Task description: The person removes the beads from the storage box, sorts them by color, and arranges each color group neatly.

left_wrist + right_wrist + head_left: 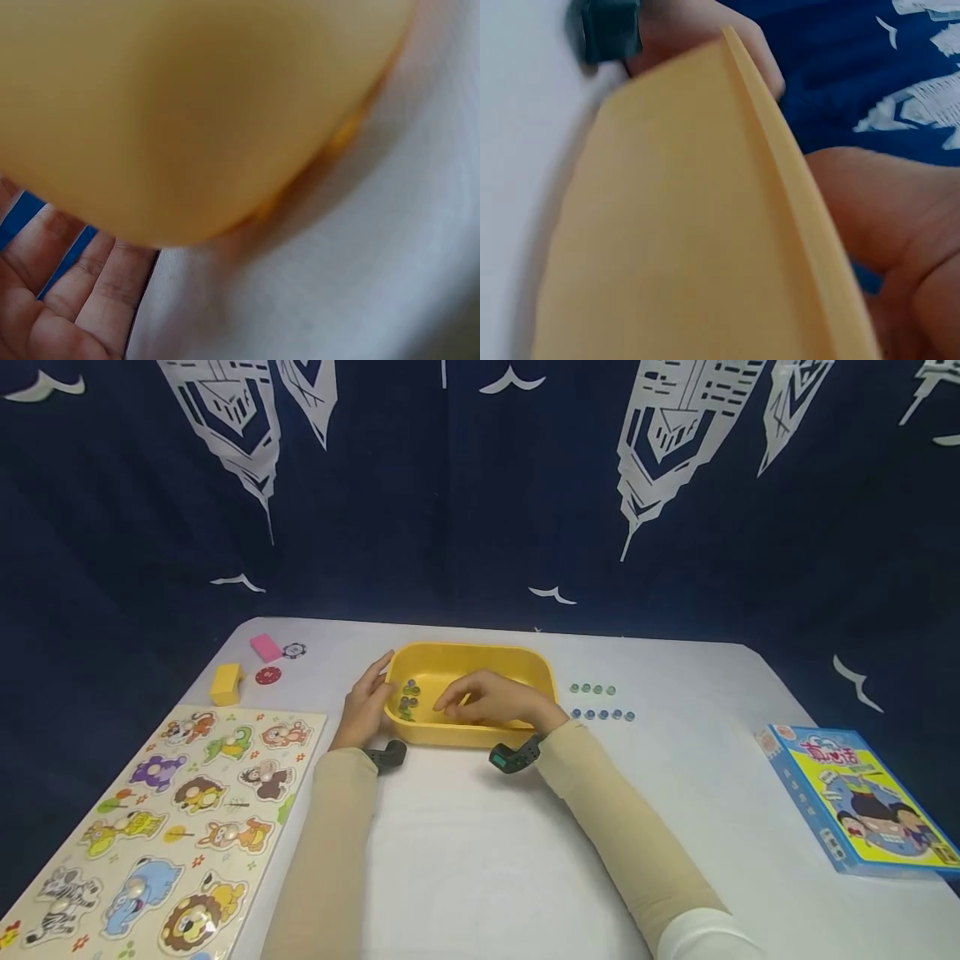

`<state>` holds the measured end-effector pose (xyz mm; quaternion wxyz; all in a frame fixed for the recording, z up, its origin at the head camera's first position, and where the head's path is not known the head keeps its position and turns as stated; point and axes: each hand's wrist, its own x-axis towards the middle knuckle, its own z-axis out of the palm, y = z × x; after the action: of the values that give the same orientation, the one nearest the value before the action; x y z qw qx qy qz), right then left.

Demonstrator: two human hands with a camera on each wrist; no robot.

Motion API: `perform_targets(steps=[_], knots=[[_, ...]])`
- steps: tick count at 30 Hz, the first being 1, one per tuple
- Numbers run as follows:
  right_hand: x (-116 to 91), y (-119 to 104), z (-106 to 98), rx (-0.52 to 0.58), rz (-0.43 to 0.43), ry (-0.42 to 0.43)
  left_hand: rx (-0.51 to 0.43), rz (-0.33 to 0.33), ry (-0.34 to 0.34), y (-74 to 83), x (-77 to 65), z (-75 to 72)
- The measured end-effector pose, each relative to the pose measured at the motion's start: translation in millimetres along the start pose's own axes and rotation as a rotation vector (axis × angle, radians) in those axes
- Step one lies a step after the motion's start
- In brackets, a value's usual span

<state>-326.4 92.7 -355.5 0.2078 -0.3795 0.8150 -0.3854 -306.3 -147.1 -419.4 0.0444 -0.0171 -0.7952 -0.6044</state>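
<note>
A yellow plastic tray (450,737) stands near the table's middle, with several glass marbles (408,702) gathered at its left end. My left hand (365,703) holds that end, the thumb at the rim and the fingers along the outside. Close up in the left wrist view, the tray wall (225,120) hides part of that hand. My right hand (491,697) reaches over the front rim into the tray, fingers bent downward, just right of the marbles. Whether a marble is between its fingertips is hidden; the right wrist view shows mainly the tray's outer wall (667,210).
Right of the tray lie a row of green marbles (592,688) and a row of blue marbles (602,715). An animal puzzle board (247,756) covers the left side. Near it are a yellow block (226,684), pink block (266,647) and red chip (267,676). A blue game box (862,797) lies right.
</note>
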Motion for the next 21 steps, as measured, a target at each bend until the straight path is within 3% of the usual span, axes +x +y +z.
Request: perform_targets(steps=[4, 8, 21], knots=[[18, -4, 11, -0.087, 0.002, -0.065, 0.002, 0.005, -0.004, 1.4, -0.9, -0.4], [30, -6, 19, -0.091, 0.059, -0.090, 0.000, 0.007, -0.003, 2.4, -1.4, -0.3], [48, -15, 28, -0.153, 0.170, -0.092, -0.008, 0.012, 0.004, 3.2, -1.8, -0.7]])
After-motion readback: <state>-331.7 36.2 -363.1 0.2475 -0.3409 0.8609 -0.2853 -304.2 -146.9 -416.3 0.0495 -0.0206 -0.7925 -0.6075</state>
